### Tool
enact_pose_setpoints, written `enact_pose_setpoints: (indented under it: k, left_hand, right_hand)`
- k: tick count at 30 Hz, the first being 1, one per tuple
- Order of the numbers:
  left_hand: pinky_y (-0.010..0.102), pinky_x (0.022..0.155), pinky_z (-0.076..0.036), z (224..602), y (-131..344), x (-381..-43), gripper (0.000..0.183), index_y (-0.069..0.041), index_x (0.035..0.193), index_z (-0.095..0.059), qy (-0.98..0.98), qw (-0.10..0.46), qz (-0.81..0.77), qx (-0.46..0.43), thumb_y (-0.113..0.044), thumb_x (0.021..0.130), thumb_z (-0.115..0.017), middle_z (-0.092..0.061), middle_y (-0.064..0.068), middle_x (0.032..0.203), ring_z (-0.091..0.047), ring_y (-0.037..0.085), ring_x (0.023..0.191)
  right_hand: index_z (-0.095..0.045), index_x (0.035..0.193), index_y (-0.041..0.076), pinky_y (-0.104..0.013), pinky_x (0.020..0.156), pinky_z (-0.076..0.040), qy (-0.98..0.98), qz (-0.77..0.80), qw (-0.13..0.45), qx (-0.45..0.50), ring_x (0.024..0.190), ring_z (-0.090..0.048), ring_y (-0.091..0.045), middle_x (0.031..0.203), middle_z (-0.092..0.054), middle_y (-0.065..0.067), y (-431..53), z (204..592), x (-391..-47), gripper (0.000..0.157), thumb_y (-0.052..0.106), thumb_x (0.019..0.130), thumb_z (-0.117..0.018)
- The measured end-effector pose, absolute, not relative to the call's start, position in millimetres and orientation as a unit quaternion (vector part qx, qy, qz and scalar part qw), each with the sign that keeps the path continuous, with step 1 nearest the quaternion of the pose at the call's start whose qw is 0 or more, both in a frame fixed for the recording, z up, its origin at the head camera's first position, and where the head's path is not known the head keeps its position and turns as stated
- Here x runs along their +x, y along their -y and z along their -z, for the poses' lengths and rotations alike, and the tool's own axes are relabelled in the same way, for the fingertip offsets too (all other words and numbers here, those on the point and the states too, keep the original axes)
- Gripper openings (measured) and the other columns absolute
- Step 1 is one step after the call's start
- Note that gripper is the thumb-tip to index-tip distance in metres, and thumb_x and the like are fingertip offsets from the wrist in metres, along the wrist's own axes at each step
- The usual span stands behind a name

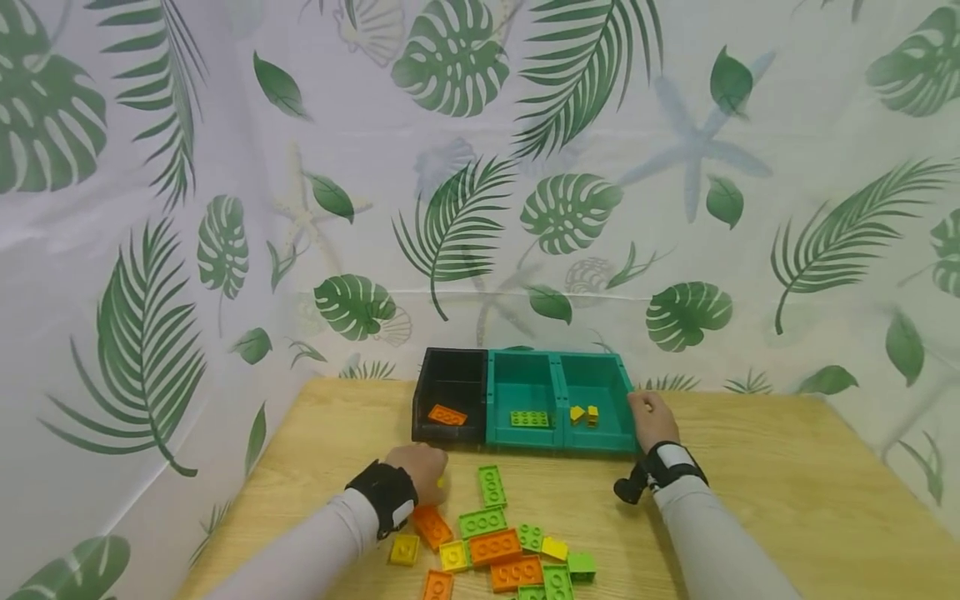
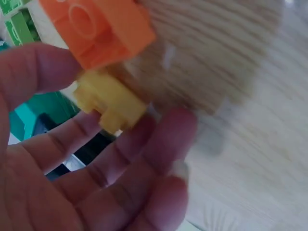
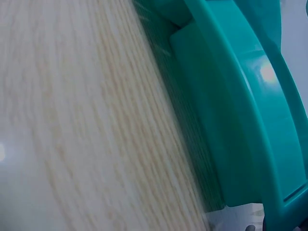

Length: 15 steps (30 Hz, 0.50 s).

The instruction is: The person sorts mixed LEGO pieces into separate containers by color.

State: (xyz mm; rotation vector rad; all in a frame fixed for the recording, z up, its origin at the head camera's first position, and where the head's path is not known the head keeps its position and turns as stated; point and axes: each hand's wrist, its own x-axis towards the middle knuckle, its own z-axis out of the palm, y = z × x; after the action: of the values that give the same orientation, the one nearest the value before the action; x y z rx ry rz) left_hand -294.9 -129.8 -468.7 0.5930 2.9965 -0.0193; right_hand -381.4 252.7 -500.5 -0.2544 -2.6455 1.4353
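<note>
My left hand (image 1: pixel 420 468) is low over the table, left of the scattered bricks. In the left wrist view, its thumb and fingers close around a small yellow toy brick (image 2: pixel 113 101), which overlaps an orange brick (image 2: pixel 101 31) near the thumb. The right hand (image 1: pixel 654 419) grips the right rim of the right-hand teal bin (image 1: pixel 628 383), with its fingers curled at the edge. That bin holds small yellow bricks (image 1: pixel 592 415). In the right wrist view only the bin's teal wall (image 3: pixel 216 110) and the table show; the hand is out of sight.
A black bin (image 1: pixel 450 433) with an orange brick (image 1: pixel 447 415) adjoins the middle teal bin (image 1: pixel 521 367), which holds a green brick (image 1: pixel 529 419). Several loose green, orange and yellow bricks (image 1: pixel 495 547) lie on the wooden table (image 1: pixel 787 500). A leaf-patterned sheet (image 1: pixel 480 250) hangs behind.
</note>
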Motion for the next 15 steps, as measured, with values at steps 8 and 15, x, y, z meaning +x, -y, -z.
enact_pose_setpoints:
  k: [8,15]
  left_hand:
    - [0.032,0.058,-0.045,462.0,105.7,-308.5,0.011,-0.009,0.079,-0.065,-0.98,0.055,-0.048,0.186,-0.015,0.079,-0.074,-0.06,0.001,0.067,-0.052,0.017,0.059]
    - [0.025,0.043,-0.028,432.8,55.7,-323.6,0.049,-0.013,0.051,-0.044,-0.968,-0.021,-0.137,0.208,-0.032,0.093,-0.06,-0.028,-0.006,0.049,-0.031,0.011,0.042]
  right_hand:
    - [-0.051,0.122,0.002,-0.051,0.089,-0.042,0.88,-0.461,0.076,-0.086,0.11,-0.051,-0.042,0.132,-0.052,-0.027,-254.1,499.1,-382.8,0.049,0.044,0.104,-0.034]
    - [-0.054,0.114,0.001,-0.048,0.086,-0.042,0.87,-0.475,0.09,-0.093,0.108,-0.052,-0.04,0.128,-0.055,-0.026,-250.1,494.4,-376.5,0.042,0.038,0.104,-0.039]
